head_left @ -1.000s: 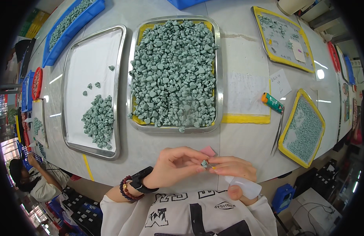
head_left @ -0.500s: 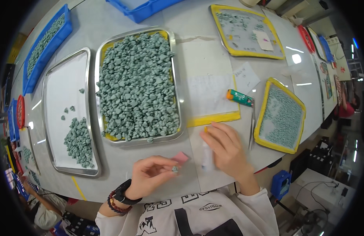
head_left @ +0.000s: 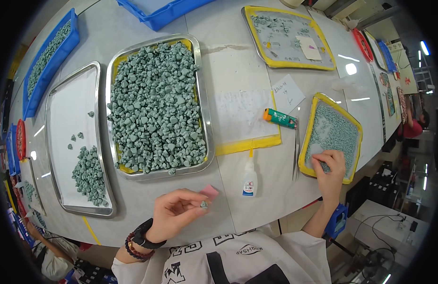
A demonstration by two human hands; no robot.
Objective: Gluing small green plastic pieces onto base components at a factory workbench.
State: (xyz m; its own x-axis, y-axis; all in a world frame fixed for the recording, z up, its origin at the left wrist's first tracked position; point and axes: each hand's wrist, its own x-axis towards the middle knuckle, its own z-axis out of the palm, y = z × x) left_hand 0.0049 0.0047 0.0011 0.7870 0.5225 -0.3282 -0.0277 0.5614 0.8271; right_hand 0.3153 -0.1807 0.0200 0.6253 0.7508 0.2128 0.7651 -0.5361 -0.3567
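My left hand (head_left: 175,214) pinches a small grey-green stone piece (head_left: 204,205) between thumb and fingers. A pink pad (head_left: 210,191) shows just beyond those fingertips; whether it is gripped too I cannot tell. Over the near edge of a yellow-rimmed tray (head_left: 319,96) of tiny green bits, my right hand (head_left: 330,173) has its thumb and fingers drawn together. What lies between its fingertips is hidden. Between my hands is a small white glue bottle (head_left: 249,179) with a yellow nozzle.
A steel tray (head_left: 207,94) heaped with green stones stands left of centre, beside a white-lined tray (head_left: 72,109) with a small pile. Near the right tray lie a green lighter (head_left: 281,118) and tweezers (head_left: 295,149). Another yellow-rimmed tray (head_left: 294,64) and blue bins (head_left: 73,35) are farther off.
My right hand has left the glue bottle and moved right to the tray of tiny bits. The left hand still holds its stone piece. The view has shifted slightly.
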